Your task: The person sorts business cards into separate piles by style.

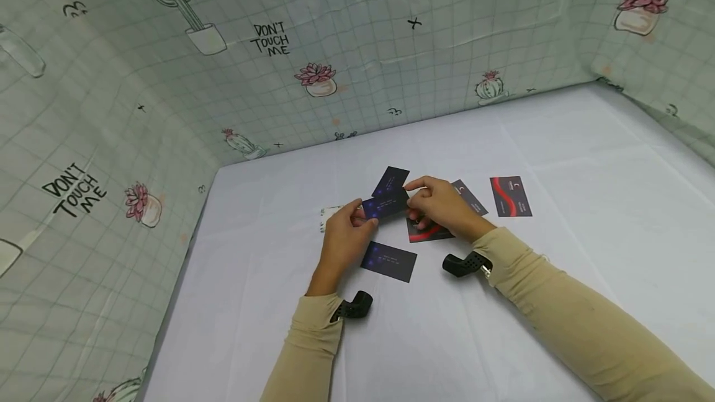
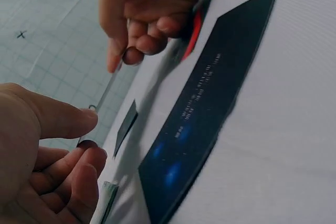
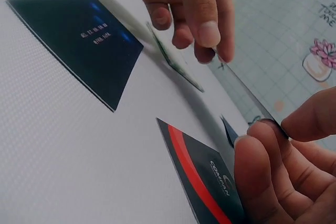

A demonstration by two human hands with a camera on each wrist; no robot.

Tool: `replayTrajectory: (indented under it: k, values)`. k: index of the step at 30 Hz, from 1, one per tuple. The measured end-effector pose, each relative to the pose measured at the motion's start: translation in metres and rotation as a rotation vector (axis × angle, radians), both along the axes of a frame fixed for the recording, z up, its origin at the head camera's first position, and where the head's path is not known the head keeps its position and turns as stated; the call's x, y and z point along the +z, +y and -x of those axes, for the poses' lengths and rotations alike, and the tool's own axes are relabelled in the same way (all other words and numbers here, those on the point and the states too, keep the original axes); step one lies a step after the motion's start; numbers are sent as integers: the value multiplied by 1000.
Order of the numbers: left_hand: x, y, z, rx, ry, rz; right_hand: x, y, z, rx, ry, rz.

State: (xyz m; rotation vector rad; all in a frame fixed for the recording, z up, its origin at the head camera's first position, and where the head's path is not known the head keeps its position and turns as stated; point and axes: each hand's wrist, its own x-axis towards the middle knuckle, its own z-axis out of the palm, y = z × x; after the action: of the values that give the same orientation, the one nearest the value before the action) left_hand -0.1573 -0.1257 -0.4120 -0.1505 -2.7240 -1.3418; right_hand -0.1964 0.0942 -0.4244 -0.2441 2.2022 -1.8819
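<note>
A dark blue business card (image 1: pixel 385 204) is held above the table between both hands, seen edge-on as a thin line in the wrist views. My left hand (image 1: pixel 347 232) pinches its left end between thumb and fingers. At the other end, the thumb and fingers of my right hand (image 1: pixel 438 205) pinch it too. Below lies a matching blue card (image 1: pixel 389 261), flat on the table, with another blue card (image 1: pixel 392 180) behind the held one. Beneath the right hand a black-and-red card (image 3: pixel 202 174) is partly covered. A white patterned card (image 1: pixel 328 216) sits partly behind the left hand.
A separate black-and-red card (image 1: pixel 511 196) lies to the right. Another dark card (image 1: pixel 470 196) shows behind the right hand. The white tablecloth (image 1: pixel 424 340) meets hanging checked fabric (image 1: pixel 357 36) at the back and sides. Each wrist carries a black camera mount (image 1: pixel 466 264).
</note>
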Motion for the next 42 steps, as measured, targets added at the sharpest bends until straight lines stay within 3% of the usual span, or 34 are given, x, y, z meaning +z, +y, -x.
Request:
replayTrajectory:
  k: [6,13,32,42]
  values:
    - [6,-3,5,-33,-81,-53,-3,2,-3,-14,34,-4]
    - [6,-6,3,-60,-157,-86,-1,6,-8,9,7,3]
    - [0,-3,-4,-52,-104,-24,4,11,-15,53,-2,-86]
    - [1,2,-3,-18,-56,38,7,15,-14,83,112,-257]
